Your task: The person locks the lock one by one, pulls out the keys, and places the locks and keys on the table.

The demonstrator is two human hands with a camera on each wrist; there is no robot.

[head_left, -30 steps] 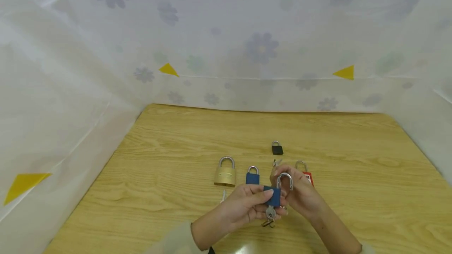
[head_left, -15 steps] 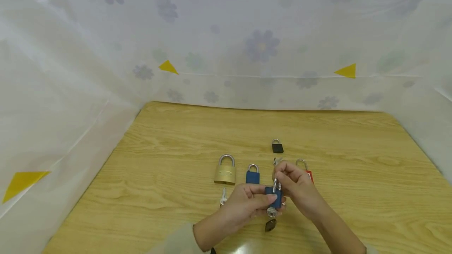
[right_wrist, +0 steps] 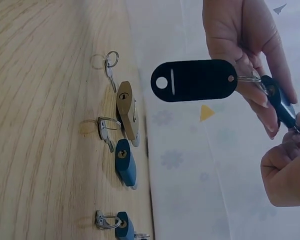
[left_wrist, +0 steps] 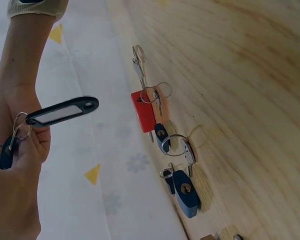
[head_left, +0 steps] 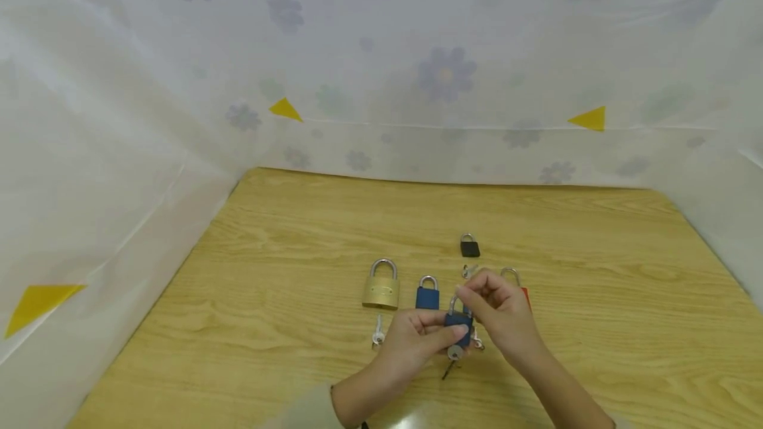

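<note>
My left hand (head_left: pixel 411 343) holds a small blue padlock (head_left: pixel 457 324) by its body, thumb across the front. Its metal shackle (head_left: pixel 454 304) points up, and my right hand (head_left: pixel 503 310) has thumb and fingertips at the top of it, pinching it. A key (head_left: pixel 455 352) sits in the keyhole at the bottom. From its ring hangs a black key tag (right_wrist: pixel 195 81), seen broadside in the right wrist view; the left wrist view shows the tag (left_wrist: pixel 62 111) with a pale label window. The fingers partly hide the padlock body.
On the wooden table (head_left: pixel 268 296) stand a brass padlock (head_left: pixel 381 291), a blue padlock (head_left: pixel 427 297), a black padlock (head_left: pixel 469 248) and a red padlock (left_wrist: pixel 143 111), partly behind my right hand. Loose keys (head_left: pixel 378 333) lie before them. A flowered sheet (head_left: pixel 381 71) encloses the table.
The shackle, earlier swung out to the right, has been turned round over the padlock body. My right fingers have moved from behind it to its top.
</note>
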